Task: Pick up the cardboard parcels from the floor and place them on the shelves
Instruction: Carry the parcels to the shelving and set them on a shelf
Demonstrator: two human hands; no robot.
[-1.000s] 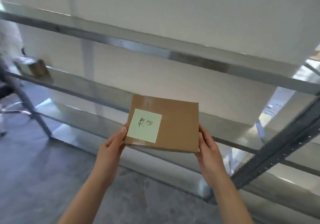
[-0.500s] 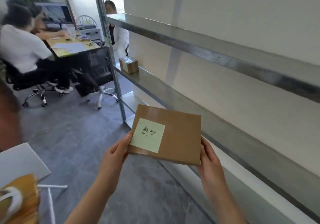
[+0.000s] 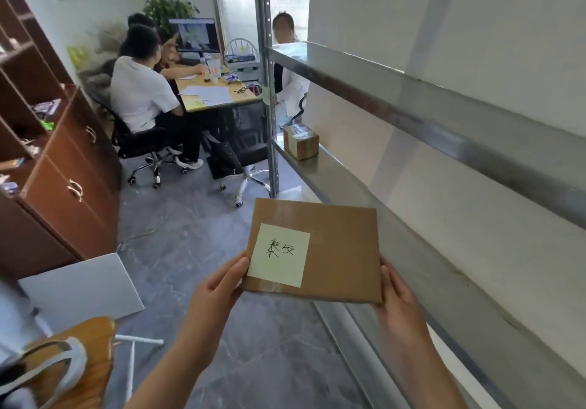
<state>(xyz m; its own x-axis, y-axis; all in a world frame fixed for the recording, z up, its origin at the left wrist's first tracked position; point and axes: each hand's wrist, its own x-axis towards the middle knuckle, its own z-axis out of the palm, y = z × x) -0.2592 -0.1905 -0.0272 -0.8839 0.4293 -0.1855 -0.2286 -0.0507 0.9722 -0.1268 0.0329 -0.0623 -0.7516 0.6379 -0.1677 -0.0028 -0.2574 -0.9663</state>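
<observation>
I hold a flat brown cardboard parcel [image 3: 342, 250] with a pale yellow sticky note on it, in front of me above the floor. My left hand [image 3: 218, 288] grips its lower left corner and my right hand [image 3: 396, 297] grips its lower right corner. The metal shelf unit [image 3: 396, 218] runs along the right wall, just right of the parcel. A small taped cardboard box [image 3: 301, 141] stands on the middle shelf at its far end.
Several people sit at a desk [image 3: 212, 95] with a monitor at the back. Office chairs [image 3: 237, 161] stand near the shelf post [image 3: 269, 91]. A brown cabinet [image 3: 69, 167] lines the left wall. A white board [image 3: 82, 288] and a wooden stool [image 3: 79, 354] lie at lower left.
My view has swung left along the shelves, bringing the desk, the people and the cabinet into sight. Both hands keep the same hold on the parcel.
</observation>
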